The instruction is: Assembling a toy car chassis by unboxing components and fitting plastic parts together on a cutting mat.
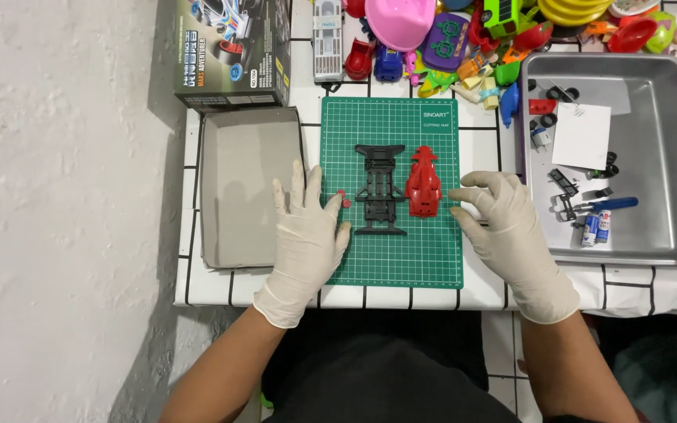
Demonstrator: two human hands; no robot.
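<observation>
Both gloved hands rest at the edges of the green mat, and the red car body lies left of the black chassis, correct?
Not quite. In the head view, the red car body lies right of the black chassis. The left hand and right hand do rest at the green mat edges.

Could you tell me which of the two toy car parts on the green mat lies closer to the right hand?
The red car body; it lies right of the black chassis, nearer the right hand.

Chassis [380,190] and car body [423,183] lie side by side on the mat [392,258] mid-frame; box lid [246,188] at its left, tray [652,117] right, toys [464,39] along the top.
</observation>
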